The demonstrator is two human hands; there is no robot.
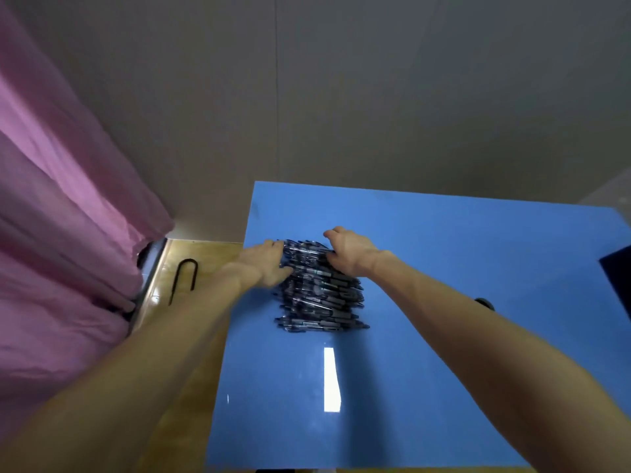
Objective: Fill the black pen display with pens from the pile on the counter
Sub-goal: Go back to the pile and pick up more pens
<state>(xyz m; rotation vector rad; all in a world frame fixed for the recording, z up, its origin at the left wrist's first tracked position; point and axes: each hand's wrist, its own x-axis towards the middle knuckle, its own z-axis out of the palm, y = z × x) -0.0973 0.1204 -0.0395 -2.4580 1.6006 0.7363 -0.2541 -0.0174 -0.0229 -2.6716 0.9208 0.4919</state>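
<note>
Gathering at the far end of the pile of pens (321,295) on the blue counter (444,336), the left hand (264,264) and right hand (348,250) curl onto pens there. Loose pens could roll away. The black display (616,278) sits well apart, nearly out of view.

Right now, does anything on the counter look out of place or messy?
Nothing looks spilled or damaged. The pen pile sits gathered on the blue sheet, both hands at its far end. One oddity: a black U-shaped hook lies loose on the wooden counter beside the sheet.
</note>
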